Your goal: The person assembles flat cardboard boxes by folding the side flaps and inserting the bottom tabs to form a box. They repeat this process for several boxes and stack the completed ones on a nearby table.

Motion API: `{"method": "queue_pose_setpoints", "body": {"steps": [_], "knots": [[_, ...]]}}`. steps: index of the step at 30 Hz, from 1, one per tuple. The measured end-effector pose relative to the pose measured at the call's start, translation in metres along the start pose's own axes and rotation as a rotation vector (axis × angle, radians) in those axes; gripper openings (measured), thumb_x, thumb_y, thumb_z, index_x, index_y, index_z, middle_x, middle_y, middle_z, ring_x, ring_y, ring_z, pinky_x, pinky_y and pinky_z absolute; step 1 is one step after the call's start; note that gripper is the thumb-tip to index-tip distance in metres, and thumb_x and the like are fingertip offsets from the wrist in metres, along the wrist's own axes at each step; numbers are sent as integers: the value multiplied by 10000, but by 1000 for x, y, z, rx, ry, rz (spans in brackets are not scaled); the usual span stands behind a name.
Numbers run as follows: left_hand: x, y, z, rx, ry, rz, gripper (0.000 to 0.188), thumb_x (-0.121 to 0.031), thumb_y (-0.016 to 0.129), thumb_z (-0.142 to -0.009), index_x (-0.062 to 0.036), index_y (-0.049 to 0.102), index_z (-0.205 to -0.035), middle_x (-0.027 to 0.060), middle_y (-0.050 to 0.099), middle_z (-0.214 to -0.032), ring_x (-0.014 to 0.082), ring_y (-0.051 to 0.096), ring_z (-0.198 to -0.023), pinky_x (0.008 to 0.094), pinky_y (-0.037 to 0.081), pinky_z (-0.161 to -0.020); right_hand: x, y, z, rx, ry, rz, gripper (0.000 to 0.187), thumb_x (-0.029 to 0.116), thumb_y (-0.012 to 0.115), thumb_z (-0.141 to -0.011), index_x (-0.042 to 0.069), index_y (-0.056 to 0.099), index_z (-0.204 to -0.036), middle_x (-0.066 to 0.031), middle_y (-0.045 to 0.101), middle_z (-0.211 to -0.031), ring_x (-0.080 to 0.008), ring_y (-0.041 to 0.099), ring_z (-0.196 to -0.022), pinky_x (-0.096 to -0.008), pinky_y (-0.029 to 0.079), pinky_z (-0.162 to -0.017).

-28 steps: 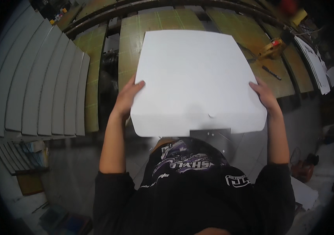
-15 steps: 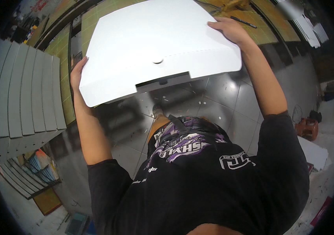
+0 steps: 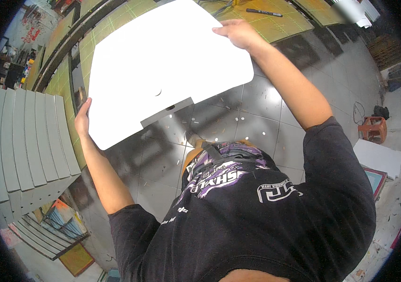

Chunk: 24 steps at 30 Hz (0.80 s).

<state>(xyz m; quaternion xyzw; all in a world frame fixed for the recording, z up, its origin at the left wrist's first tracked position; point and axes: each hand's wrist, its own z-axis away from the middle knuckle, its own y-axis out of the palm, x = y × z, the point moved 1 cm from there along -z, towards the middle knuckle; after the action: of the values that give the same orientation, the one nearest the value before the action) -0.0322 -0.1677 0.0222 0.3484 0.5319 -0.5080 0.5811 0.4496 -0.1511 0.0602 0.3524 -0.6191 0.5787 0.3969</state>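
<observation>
Held up in front of me is a wide, flat white cardboard box (image 3: pixel 162 51). Its near side has a rectangular cutout, and a small half-moon notch lies above that. My left hand (image 3: pixel 83 117) grips its left edge, with the thumb along the side and the other fingers hidden beneath. At the upper right edge, my right hand (image 3: pixel 240 35) has the thumb on top and the fingers out of sight under the box. Beneath the box's far part lies a yellow-green worktable (image 3: pixel 287 26) with grid lines. A black marker (image 3: pixel 264 12) rests there, right of the box.
A tall stack of pale boxes (image 3: pixel 31 141) stands close by my left arm. Below it is a rack (image 3: pixel 45 239) with a yellow framed panel (image 3: pixel 75 258). An orange stool (image 3: pixel 373 129) and white sheets (image 3: pixel 378 157) are at right. Paper scraps dot the tiled floor (image 3: pixel 257 122).
Both hands and the box have shifted left in the view, and the box is tilted more, its left end lower. The surroundings have also shifted with my view. The grip stays the same.
</observation>
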Motion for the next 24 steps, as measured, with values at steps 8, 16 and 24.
{"method": "queue_pose_setpoints", "body": {"steps": [8, 16, 24], "knots": [[-18, 31, 38, -248, 193, -199, 308, -135, 717, -764, 71, 655, -985, 135, 669, -895, 154, 623, -811, 241, 476, -747, 6, 3, 12, 0, -28, 206, 439, 277, 612, -810, -68, 581, -1080, -268, 607, -1013, -359, 603, -945, -375, 467, -838], [-20, 46, 72, -370, 539, -758, 247, -211, 701, -768, -32, 683, -937, 115, 689, -844, 172, 666, -782, 268, 497, -712, 5, 26, 33, -211, -353, 470, 493, 262, 582, -836, -13, 485, -1233, -245, 546, -1173, -347, 540, -1079, -386, 426, -912], [-33, 69, 145, 225, 878, -1240, 829, -392, 793, -599, -114, 443, -1297, 154, 420, -1344, 366, 392, -1234, 497, 329, -975, 12, 5, 56, 247, -367, 716, 771, 542, 600, -774, 64, 397, -1344, -287, 191, -1429, -422, 224, -1325, -471, 281, -1054]]}}
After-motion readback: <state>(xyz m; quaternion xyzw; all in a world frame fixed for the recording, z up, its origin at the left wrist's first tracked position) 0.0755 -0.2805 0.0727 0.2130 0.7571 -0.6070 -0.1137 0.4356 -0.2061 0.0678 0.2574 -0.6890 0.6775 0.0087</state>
